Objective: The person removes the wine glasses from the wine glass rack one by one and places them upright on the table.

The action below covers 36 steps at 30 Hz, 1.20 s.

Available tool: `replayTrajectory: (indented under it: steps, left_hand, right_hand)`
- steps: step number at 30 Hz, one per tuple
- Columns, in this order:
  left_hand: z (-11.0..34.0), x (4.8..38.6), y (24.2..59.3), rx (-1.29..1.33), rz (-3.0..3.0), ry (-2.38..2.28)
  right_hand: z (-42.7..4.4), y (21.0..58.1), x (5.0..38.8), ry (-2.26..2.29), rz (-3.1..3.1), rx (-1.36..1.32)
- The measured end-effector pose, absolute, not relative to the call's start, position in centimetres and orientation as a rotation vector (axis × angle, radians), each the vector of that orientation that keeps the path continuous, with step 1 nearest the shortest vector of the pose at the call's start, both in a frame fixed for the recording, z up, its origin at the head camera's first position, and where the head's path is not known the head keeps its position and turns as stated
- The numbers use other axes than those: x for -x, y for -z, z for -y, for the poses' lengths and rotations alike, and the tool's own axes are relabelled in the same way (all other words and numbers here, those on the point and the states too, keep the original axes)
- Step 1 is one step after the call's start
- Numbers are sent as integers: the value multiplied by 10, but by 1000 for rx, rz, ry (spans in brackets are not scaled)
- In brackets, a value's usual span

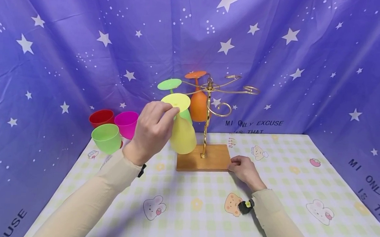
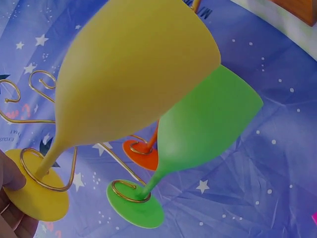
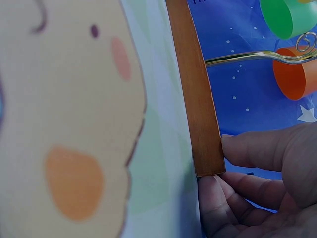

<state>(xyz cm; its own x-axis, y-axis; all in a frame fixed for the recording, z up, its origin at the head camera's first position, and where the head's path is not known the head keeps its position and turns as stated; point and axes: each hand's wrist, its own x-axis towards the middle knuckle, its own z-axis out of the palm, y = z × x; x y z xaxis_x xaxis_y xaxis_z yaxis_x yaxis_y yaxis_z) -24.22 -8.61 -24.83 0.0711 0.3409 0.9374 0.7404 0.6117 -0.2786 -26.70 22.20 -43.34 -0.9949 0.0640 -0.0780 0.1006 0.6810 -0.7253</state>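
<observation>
My left hand (image 1: 155,127) pinches the round foot of a yellow wine glass (image 1: 183,136), which hangs bowl-down. In the left wrist view, the yellow glass's stem (image 2: 49,159) sits inside a gold wire loop (image 2: 67,186) of the rack. A green wine glass (image 2: 208,124) and an orange wine glass (image 1: 198,105) hang upside down from other arms of the gold rack (image 1: 207,115). My right hand (image 1: 246,171) grips the right end of the rack's wooden base (image 1: 191,163), its thumb (image 3: 255,148) on the upper face.
At the left of the table stand a red glass (image 1: 101,118), a magenta glass (image 1: 127,124) and a light green glass (image 1: 106,138). Bare curled rack arms (image 1: 251,89) reach out to the right. A purple star-printed curtain (image 1: 115,57) surrounds the checked tablecloth (image 1: 197,219).
</observation>
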Motion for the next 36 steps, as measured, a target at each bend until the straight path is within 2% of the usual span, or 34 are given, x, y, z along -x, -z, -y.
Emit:
replayTrajectory:
  steps: [36]
  left_hand:
    - [78, 257, 240, 778, 1498, 494]
  right_hand:
    - [-222, 434, 267, 1228, -2847, -133]
